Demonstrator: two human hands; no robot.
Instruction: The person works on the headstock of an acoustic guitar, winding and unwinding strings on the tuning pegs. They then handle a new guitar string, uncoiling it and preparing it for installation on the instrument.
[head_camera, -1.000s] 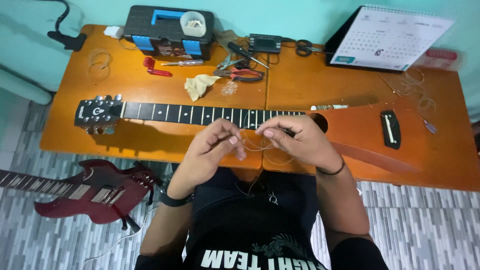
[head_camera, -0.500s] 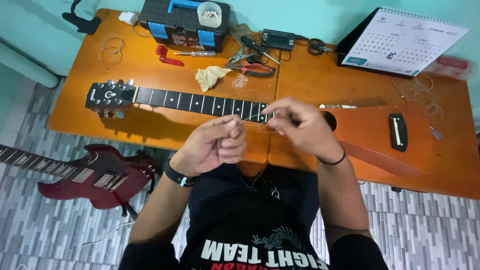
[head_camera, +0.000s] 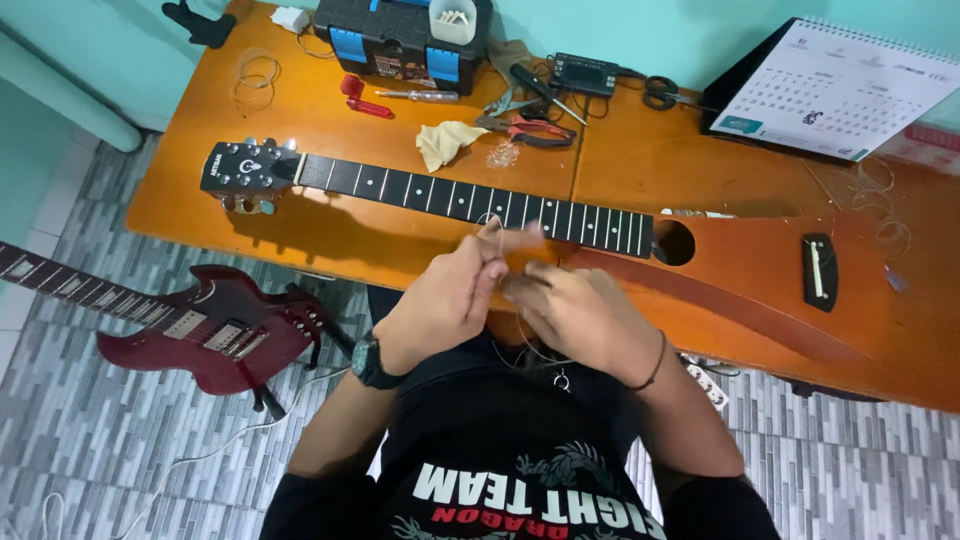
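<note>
Orange wooden table (head_camera: 300, 215), teal wall behind; a travel guitar (head_camera: 560, 225) is laid across it.
A thin guitar string (head_camera: 492, 222) is pinched between left hand (head_camera: 450, 300) and right hand (head_camera: 580, 315), fingers closed on it, just in front of the fretboard. Pliers (head_camera: 525, 128), yellow cloth (head_camera: 445, 142) lie beyond.

Orange-brown guitar (head_camera: 760, 275), red guitar (head_camera: 215, 340)

Left hand (head_camera: 450, 300) and right hand (head_camera: 580, 315) pinch a thin guitar string (head_camera: 497, 232) together; acoustic guitar (head_camera: 560, 225) at twelve o'clock; red electric guitar (head_camera: 200, 335) at nine.
</note>
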